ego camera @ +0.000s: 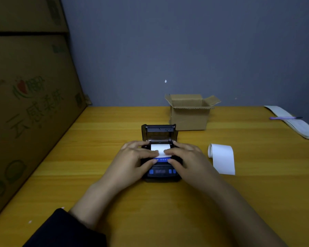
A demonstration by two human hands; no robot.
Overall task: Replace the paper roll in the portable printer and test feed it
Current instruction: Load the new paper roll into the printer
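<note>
A small black portable printer with blue buttons sits mid-table, its lid raised toward the wall. A white paper roll lies in the open bay, its loose end drawn forward over the front edge. My left hand and my right hand rest on either side of the printer, fingertips pinching the paper's free end between fingers and thumbs. A second strip of white paper, partly curled at its far end, lies on the table to the right of the printer.
An open small cardboard box stands behind the printer on the right. Large printed cartons line the left edge. At the far right lie a long paper slip and a purple pen. The wooden table meets a grey wall.
</note>
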